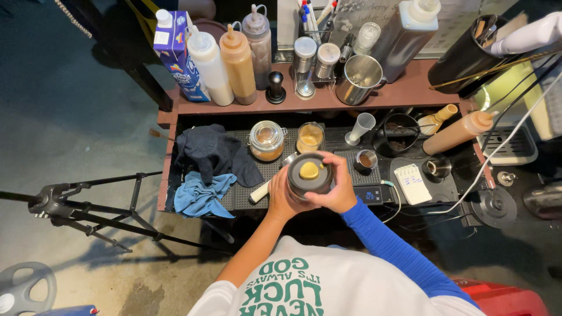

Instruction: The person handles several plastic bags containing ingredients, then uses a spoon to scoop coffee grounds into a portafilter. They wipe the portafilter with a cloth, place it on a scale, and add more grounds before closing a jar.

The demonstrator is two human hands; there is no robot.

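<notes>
Over the worktop (pixel 410 93), both my hands' fingers (pixel 328 161) wrap tight around the round cup (pixel 309 175); I should keep it level.

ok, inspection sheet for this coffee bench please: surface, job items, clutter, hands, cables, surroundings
Surface: dark lower bench under a brown wooden shelf.
Job's things: round dark container with a tan knob on top, held over the bench.
Clutter: dark cloth, blue cloth, glass jar, glass of brown liquid, squeeze bottles, carton, steel jug, notepad.
Grippers: left hand and right hand both clasp the container.
Cables: white cable across the right side.
Surroundings: tripod on concrete floor, left.
</notes>
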